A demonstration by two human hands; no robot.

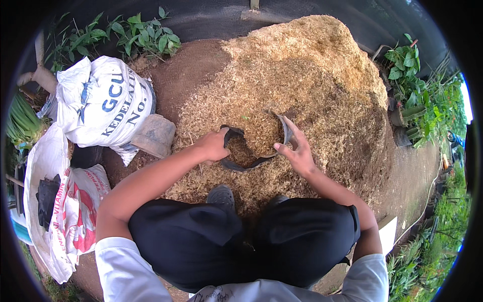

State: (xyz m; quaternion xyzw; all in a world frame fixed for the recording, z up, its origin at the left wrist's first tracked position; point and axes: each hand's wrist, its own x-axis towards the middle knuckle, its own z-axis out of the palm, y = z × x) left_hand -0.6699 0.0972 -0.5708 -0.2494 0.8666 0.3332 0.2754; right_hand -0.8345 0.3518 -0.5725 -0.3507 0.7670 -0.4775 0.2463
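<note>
Low over a mound of pale brown chaff or wood shavings [201, 118], I hold a black plastic bag [245, 166] by its rim, its mouth spread wide. My left hand [212, 145] grips the rim on the left, fingers curled over the edge. On the right side, the thumb and fingers of my right hand [298, 151] pinch the rim, which looks greyish there. Loose chaff shows within the ring of the rim. How deep the bag is, and how much of it lies in the mound, cannot be seen.
A full white sack [108, 100] stands at the left, with a dirty grey-brown container [155, 135] against it. Nearer is an opened white-and-red sack [83, 211]. Dark sheeting [211, 22] walls the back. Green plants [146, 38] grow at the back left, and more at right.
</note>
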